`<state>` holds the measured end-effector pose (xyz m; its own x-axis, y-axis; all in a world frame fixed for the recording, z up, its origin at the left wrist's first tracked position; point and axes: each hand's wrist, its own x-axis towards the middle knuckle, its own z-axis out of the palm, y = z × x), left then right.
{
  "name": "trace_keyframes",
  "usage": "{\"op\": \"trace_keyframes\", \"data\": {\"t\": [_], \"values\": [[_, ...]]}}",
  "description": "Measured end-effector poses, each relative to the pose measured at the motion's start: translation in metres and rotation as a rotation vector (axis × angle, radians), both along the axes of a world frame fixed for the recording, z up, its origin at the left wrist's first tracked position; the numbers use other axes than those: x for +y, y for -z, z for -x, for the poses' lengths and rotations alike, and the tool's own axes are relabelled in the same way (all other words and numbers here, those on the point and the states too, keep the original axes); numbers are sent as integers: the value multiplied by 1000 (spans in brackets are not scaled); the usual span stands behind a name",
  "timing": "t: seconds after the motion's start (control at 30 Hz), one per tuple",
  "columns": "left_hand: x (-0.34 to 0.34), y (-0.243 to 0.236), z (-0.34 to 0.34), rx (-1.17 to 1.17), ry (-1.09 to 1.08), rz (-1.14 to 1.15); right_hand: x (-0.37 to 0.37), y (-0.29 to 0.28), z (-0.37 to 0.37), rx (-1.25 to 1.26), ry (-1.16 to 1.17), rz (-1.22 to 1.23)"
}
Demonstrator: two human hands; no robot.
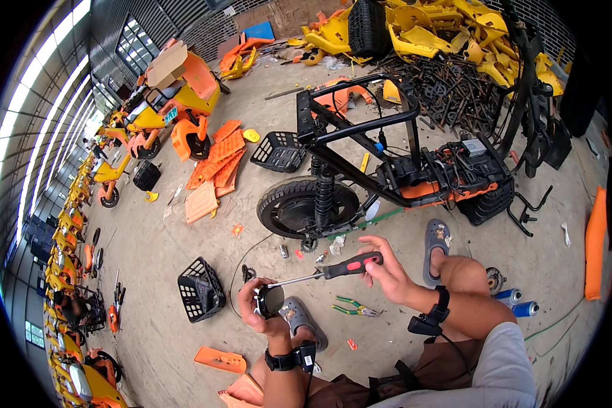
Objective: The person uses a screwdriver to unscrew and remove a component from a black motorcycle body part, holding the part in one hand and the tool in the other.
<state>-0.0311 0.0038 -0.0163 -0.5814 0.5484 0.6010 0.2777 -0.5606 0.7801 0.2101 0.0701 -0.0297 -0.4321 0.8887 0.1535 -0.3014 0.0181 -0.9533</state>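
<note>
My left hand (250, 307) is closed round a small round black part with a smooth grey face (272, 300); its exact kind I cannot make out. In my right hand (392, 275) is a screwdriver (347, 266) with a black and red handle, held by the handle's end between thumb and fingers, the index finger raised. Its metal shaft points left, with the tip at the top of the round part by my left fingers; whether it sits in a screw is too small to tell. Below the handle, green-and-yellow pliers (355, 307) lie on the floor.
Ahead stands a stripped black scooter frame (360, 139) with its rear wheel (306, 206). A black basket (201, 289) is left of my hands; spray cans (525, 309) lie to the right. Orange panels (221, 160), yellow panels (421, 34) and a heap of metal parts (455, 92) lie beyond.
</note>
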Motion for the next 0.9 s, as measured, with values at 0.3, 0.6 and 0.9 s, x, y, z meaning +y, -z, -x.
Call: {"op": "trace_keyframes", "data": {"t": [0.3, 0.6, 0.9], "values": [[-1, 0, 0, -1, 6, 4, 2, -3, -5, -3, -69, -7], [1, -2, -4, -23, 10, -5, -2, -7, -6, -2, -41, 7], [-6, 6, 12, 67, -31, 78, 2, -2, 1, -36, -40, 11]]}}
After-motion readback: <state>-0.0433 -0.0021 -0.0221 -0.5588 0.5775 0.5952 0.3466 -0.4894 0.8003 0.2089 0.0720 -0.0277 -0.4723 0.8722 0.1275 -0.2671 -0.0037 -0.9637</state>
